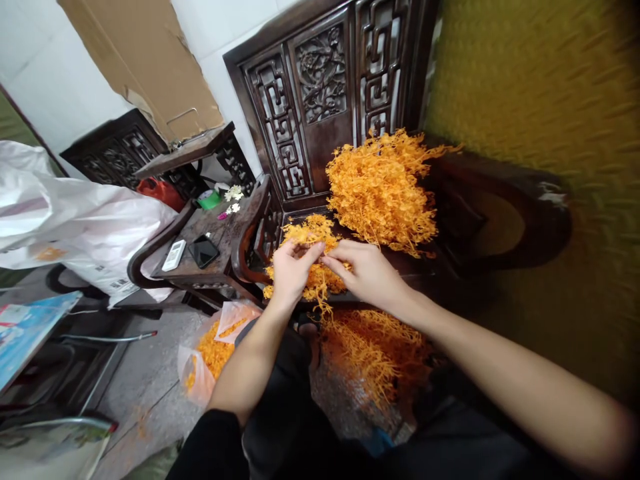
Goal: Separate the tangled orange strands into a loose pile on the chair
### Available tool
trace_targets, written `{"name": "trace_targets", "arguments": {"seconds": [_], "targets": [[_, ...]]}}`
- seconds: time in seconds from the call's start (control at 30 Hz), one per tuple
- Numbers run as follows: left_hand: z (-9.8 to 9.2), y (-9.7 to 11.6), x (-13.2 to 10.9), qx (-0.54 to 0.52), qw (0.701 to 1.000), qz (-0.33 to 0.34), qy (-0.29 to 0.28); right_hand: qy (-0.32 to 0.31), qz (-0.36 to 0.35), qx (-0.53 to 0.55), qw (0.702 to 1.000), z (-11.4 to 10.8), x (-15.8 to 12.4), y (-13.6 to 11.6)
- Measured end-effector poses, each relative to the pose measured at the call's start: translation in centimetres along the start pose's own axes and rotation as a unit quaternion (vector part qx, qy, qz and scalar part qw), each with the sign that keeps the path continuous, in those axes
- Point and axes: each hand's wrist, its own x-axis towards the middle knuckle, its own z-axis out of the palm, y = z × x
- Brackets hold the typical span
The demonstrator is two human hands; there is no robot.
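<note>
My left hand (290, 270) and my right hand (367, 273) meet over a small clump of orange plastic sprigs (317, 277) on the seat of a dark carved wooden chair (320, 87). Both hands pinch the same clump with their fingertips. Behind them on the seat lies a big heap of orange sprigs (383, 190), with a smaller pile (307, 230) just beyond my fingers. More orange sprigs (375, 350) rest on my lap below the hands.
A clear plastic bag of orange pieces (213, 350) stands on the floor at left. A dark side table (200, 233) holds a phone (203, 252), a white remote (174, 255) and a green cup (209, 199). A large white sack (75, 220) lies further left.
</note>
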Motion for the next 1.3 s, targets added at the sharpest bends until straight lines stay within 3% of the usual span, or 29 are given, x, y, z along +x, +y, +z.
{"name": "trace_targets", "arguments": {"seconds": [0.1, 0.2, 0.27, 0.37, 0.43, 0.63, 0.73, 0.83, 0.93, 1.0, 1.07, 1.2, 1.3], "targets": [[0.5, -0.1, 0.7, -0.078, 0.994, -0.004, 0.073, -0.001, -0.037, -0.075, 0.996, -0.1, -0.3, -1.2], [0.6, 0.0, 1.2, -0.135, 0.986, -0.039, 0.087, 0.003, -0.044, -0.067, 0.997, -0.3, -0.3, -1.8], [0.4, 0.4, 1.2, -0.156, 0.983, -0.083, 0.051, 0.017, -0.029, -0.039, 0.999, -0.5, 0.0, -1.6], [0.3, 0.9, 0.5, -0.168, 0.969, -0.172, -0.059, 0.045, 0.000, 0.002, 0.999, -0.8, 0.3, -0.8], [0.7, 1.0, -0.2, -0.156, 0.964, -0.194, -0.089, 0.048, 0.016, 0.012, 0.999, -0.9, 0.4, -0.2], [2.1, -0.1, -0.3, -0.178, 0.974, -0.135, 0.045, 0.005, 0.027, -0.066, 0.997, -0.6, 0.2, -0.6], [1.1, -0.2, 1.6, -0.188, 0.972, -0.111, 0.091, -0.033, 0.026, -0.043, 0.998, -0.7, -0.2, -2.3], [-0.7, 0.4, 3.1, -0.172, 0.973, -0.064, 0.138, -0.119, -0.008, 0.012, 0.993, -1.3, -0.6, -3.5], [-1.3, 1.1, 2.4, -0.157, 0.981, -0.110, -0.007, -0.139, 0.032, 0.084, 0.986, -2.7, -0.3, -2.8], [-1.0, 1.5, 1.2, -0.161, 0.969, -0.147, -0.113, -0.102, 0.112, 0.147, 0.977, -3.8, 0.3, -1.6], [-0.6, 1.8, 0.0, -0.160, 0.959, -0.161, -0.171, -0.053, 0.159, 0.185, 0.968, -4.5, 0.9, -0.5], [0.2, 1.5, -0.9, -0.106, 0.961, -0.150, -0.207, 0.015, 0.139, 0.173, 0.975, -3.7, 1.5, 0.0], [0.7, 0.9, -0.9, -0.071, 0.972, -0.125, -0.185, 0.007, 0.134, 0.189, 0.973, -2.2, 1.5, -0.7]]}}
